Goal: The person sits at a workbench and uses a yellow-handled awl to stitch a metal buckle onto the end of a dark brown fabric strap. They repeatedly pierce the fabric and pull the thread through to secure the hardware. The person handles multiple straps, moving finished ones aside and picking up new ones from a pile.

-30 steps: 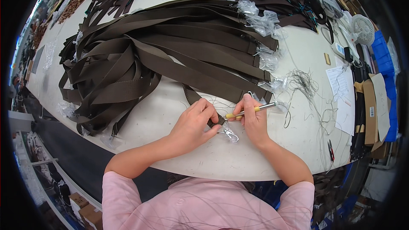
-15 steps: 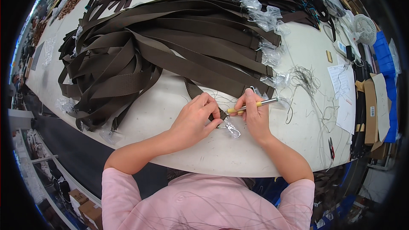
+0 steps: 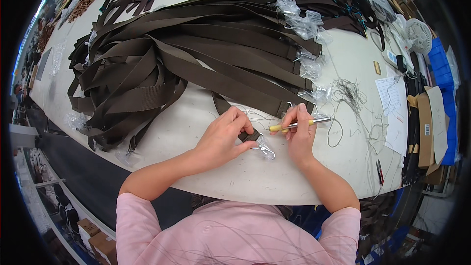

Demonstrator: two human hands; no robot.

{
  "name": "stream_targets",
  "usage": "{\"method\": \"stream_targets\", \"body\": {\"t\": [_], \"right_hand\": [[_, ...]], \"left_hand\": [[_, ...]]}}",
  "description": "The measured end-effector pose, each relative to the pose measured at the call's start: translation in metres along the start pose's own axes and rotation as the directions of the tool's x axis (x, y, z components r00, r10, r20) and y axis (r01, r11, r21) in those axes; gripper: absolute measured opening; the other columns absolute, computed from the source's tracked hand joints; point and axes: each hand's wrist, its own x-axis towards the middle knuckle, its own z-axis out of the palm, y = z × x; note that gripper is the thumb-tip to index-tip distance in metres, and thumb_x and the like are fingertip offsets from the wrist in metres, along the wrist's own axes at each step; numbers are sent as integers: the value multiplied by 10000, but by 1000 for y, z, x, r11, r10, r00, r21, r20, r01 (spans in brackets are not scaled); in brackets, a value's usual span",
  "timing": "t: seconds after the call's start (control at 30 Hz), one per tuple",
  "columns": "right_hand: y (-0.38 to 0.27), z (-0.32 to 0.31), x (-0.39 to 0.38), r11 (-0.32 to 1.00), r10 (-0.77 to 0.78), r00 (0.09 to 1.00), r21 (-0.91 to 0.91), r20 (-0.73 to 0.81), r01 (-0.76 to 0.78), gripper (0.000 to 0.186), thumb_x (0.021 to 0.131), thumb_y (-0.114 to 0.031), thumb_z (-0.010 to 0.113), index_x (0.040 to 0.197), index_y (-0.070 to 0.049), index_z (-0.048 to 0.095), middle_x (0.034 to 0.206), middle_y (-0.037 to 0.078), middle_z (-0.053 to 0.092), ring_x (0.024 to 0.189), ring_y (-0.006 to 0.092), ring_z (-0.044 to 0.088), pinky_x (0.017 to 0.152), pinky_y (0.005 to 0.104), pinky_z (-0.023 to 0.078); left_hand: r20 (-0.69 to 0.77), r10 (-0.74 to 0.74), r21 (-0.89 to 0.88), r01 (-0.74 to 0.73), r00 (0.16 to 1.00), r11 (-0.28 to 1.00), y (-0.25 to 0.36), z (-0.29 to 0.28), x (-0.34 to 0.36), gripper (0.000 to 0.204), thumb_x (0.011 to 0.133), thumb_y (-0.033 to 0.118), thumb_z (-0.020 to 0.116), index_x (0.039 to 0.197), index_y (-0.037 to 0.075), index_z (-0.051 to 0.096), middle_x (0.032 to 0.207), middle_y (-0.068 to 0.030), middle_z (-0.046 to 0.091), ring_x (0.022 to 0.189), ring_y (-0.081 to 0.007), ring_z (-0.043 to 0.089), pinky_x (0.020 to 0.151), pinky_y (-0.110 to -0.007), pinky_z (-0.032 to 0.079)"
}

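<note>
A pale table (image 3: 196, 184) bears a big pile (image 3: 122, 68) of dark brown straps. Right of the pile lie papers (image 3: 390, 95). On the pile's near side, the left hand (image 3: 223, 136) has thumb and fingers clamped on a strap end (image 3: 250, 136), while the right hand (image 3: 301, 135) is closed round a slim yellow-and-silver tool (image 3: 277, 128). Also nearside, a metal hook (image 3: 267, 152) in clear plastic sits at that strap end.

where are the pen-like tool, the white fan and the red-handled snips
Pen-like tool (image 3: 321, 120), head view, on its silver shaft.
White fan (image 3: 418, 35), head view, on its round grille.
Red-handled snips (image 3: 380, 172), head view, on the handles.
</note>
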Motion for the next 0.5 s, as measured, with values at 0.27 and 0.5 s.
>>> {"method": "stream_targets", "body": {"t": [0.27, 0.5], "right_hand": [[3, -2, -9, 1000, -16, 1000, 24, -11, 16, 556, 1131, -383, 362, 720, -71, 567, 638, 12, 563, 506, 53, 455, 478, 210, 336], [-3, 9, -22, 999, -27, 998, -32, -54, 25, 575, 1129, -385, 361, 700, -67, 573, 615, 13, 557, 512, 51, 431, 482, 214, 337]], "left_hand": [[108, 4, -173, 14, 994, 985, -12, -5, -1, 111, 876, 20, 725, 869, 5, 616, 1085, -121, 647, 946, -207, 695, 874, -321, 573], [188, -33, -255, 81, 982, 964, -18, -20, 3, 96, 888, 6, 687, 858, -13, 598, 1090, -157, 702, 990, -219, 722, 927, -347, 581]]}}
